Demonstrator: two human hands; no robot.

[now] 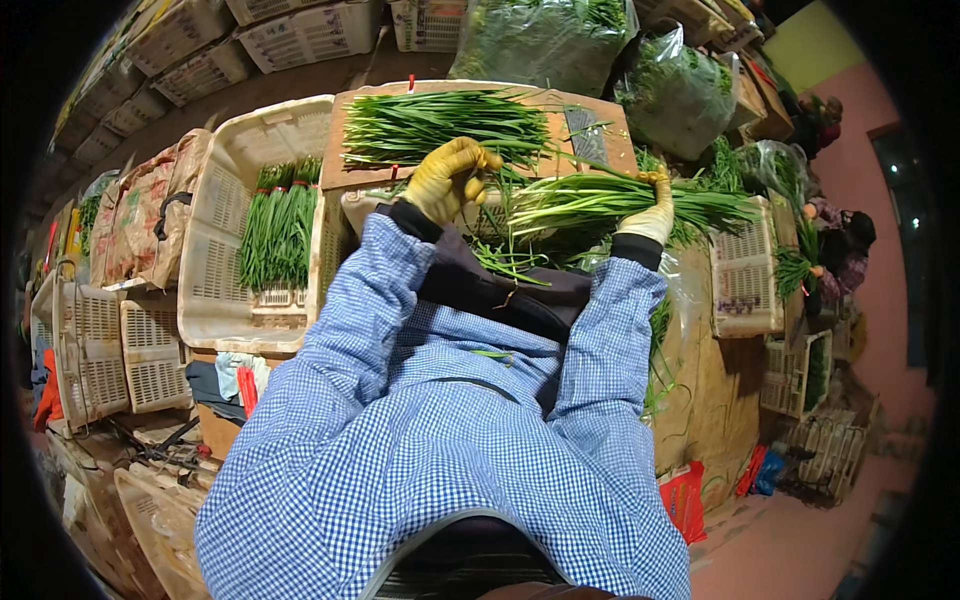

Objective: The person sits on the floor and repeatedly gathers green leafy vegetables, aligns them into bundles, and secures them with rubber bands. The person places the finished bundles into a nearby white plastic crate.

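My right hand (651,208), in a yellow-stained glove, grips a loose bunch of garlic chives (577,201), pale stalk ends pointing left. My left hand (451,178), gloved alike, has curled fingers at a long green chive stalk (559,152) that runs right towards the bunch. Just beyond both hands, a thick pile of garlic chives (450,124) lies on a wooden board (611,142). Loose chive leaves (502,259) hang over the dark apron (495,289) on my lap.
A white plastic crate (202,270) at left holds chive bundles (279,225) with red ties. Plastic bags of greens (544,45) stand behind the board. Several crates (307,34) line the back. At far right a person (844,247) holds greens beside another crate (746,281).
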